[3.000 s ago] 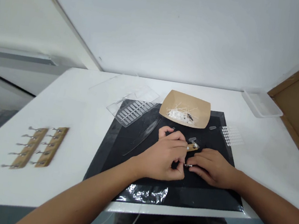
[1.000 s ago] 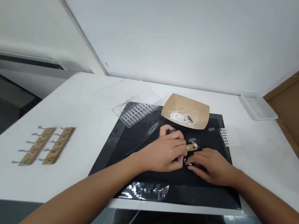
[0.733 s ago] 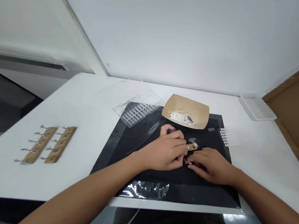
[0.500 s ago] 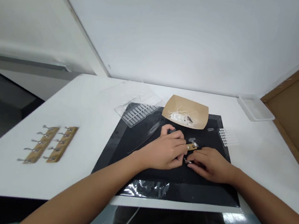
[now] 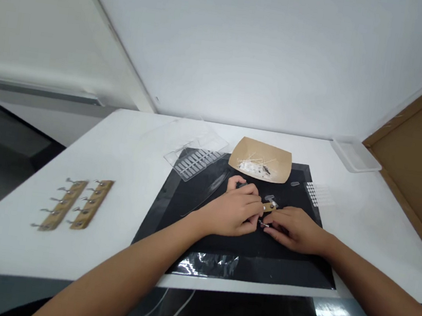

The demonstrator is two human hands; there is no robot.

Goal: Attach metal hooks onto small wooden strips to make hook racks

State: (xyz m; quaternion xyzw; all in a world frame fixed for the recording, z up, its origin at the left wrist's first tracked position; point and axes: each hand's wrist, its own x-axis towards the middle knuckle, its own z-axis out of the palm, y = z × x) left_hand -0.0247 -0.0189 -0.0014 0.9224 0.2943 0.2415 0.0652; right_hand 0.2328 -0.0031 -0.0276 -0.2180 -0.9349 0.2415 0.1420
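My left hand (image 5: 235,213) is closed around a narrow wooden strip (image 5: 269,207), whose end with a small round spot sticks out past the fingers. Most of that strip is hidden under the palm. Just to the right, my right hand (image 5: 296,231) pinches a small shiny metal piece (image 5: 263,224) below the strip's end; its exact shape is too small to make out. Clear nail tips (image 5: 269,198) lie on the black mat (image 5: 212,267) behind the strip. A dark object shows partly at my left fingers.
Two wooden strips with upright metal pegs (image 5: 92,204) sit at the left. Behind the mat's middle is a brown paper tray (image 5: 280,162) holding white bits and sticks. A clear case of nail tips (image 5: 194,163), a sheet of white dots (image 5: 312,193) and a plastic tray (image 5: 357,155) are around.
The view has shifted slightly, so the surroundings sit a little differently. Both hands keep nearly the same pose on the strip and the metal piece.
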